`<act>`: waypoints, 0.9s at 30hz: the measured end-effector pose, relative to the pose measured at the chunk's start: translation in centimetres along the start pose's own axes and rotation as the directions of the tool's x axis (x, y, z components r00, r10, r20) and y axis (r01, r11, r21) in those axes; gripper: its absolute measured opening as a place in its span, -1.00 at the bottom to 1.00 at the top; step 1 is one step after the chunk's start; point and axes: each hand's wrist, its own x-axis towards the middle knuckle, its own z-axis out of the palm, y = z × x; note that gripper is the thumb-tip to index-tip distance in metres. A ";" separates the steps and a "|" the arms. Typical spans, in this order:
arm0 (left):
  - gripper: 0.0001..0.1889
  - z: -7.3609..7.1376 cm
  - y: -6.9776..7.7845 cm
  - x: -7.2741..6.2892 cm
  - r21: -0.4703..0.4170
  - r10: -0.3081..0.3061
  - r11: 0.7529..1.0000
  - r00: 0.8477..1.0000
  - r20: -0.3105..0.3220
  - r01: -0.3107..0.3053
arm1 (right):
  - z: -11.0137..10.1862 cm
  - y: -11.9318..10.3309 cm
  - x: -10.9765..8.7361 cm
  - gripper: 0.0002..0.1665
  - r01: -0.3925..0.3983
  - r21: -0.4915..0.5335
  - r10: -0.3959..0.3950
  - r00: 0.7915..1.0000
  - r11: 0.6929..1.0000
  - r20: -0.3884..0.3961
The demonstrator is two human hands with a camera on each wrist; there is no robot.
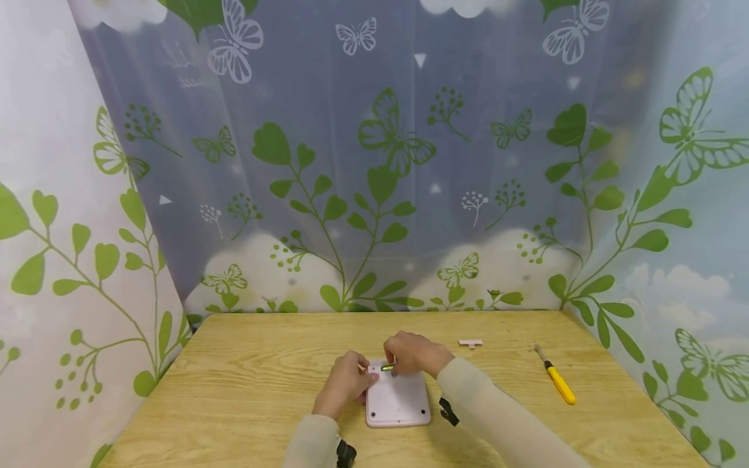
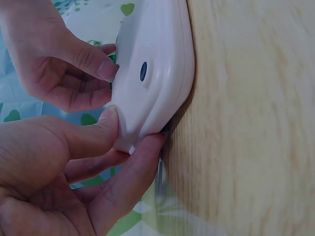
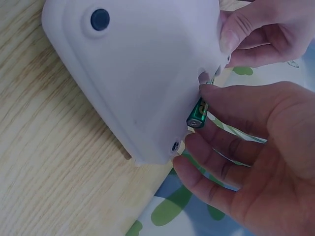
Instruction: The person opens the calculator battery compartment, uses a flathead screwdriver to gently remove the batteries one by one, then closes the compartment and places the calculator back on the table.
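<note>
A flat, pale pink device (image 1: 400, 404) with rounded corners lies on the table, its underside with dark round feet facing up. My left hand (image 1: 344, 382) grips its left far corner, thumb on top and fingers at the edge below, as the left wrist view shows. At the far edge, my right hand (image 1: 414, 353) pinches a green battery (image 3: 198, 115) between thumb and fingers. The battery sits at an opening in the device, one end sticking out past the thumb in the right wrist view. How deep the opening goes is hidden.
Beyond my right hand lies a small pale pink cover (image 1: 471, 342) with a tab. A screwdriver (image 1: 560, 385) with a yellow handle rests farther right on the wooden table (image 1: 234, 403). Patterned curtains (image 1: 328, 214) hang behind the table and at both sides.
</note>
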 end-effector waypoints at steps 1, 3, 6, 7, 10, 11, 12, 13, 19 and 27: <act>-0.68 0.0 0.0 0.0 -0.001 -0.001 1.000 1.000 0.000 0.001 | 0.0 0.0 0.0 -0.84 0.000 -0.005 0.000 1.000 1.000 0.000; -0.68 -0.1 0.0 0.0 -0.002 -0.004 1.000 1.000 0.000 0.004 | -0.1 -0.1 0.0 -0.84 -0.003 -0.011 0.003 1.000 1.000 0.001; -0.68 -0.2 0.0 0.1 0.003 0.000 1.000 1.000 -0.003 0.000 | -0.2 -0.2 0.1 -0.84 -0.004 -0.016 0.004 1.000 1.000 0.001; -0.67 -0.2 0.0 0.1 0.005 -0.007 1.000 1.000 -0.001 0.007 | -0.2 -0.2 0.1 -0.84 -0.002 -0.015 0.002 1.000 1.000 0.001; -0.67 -0.2 -0.1 0.1 0.011 0.002 1.000 1.000 -0.003 -0.002 | 0.0 -0.2 0.2 -0.85 0.008 -0.004 -0.008 1.000 1.000 0.004; -0.67 -0.2 -0.1 0.1 0.008 0.003 1.000 1.000 -0.002 -0.003 | 0.0 -0.2 0.2 -0.85 0.012 0.001 -0.012 1.000 1.000 0.005; -0.67 -0.1 -0.1 0.1 0.008 0.007 1.000 1.000 -0.002 -0.007 | 0.1 -0.2 0.2 -0.85 0.016 0.005 -0.016 1.000 1.000 0.006; -0.67 -0.2 -0.1 0.1 0.005 0.008 1.000 1.000 -0.001 -0.008 | 0.1 -0.2 0.2 -0.85 0.020 0.010 -0.020 1.000 1.000 0.007; -0.67 -0.1 -0.2 0.1 -0.007 0.024 1.000 1.000 -0.003 -0.024 | 0.2 -0.2 0.4 -0.84 0.034 0.029 -0.034 0.999 0.999 0.008; -0.68 -0.1 -0.3 -0.1 -0.011 0.034 0.999 0.999 -0.005 -0.034 | 0.2 -0.1 0.3 -0.80 0.046 0.034 -0.047 0.999 0.998 0.020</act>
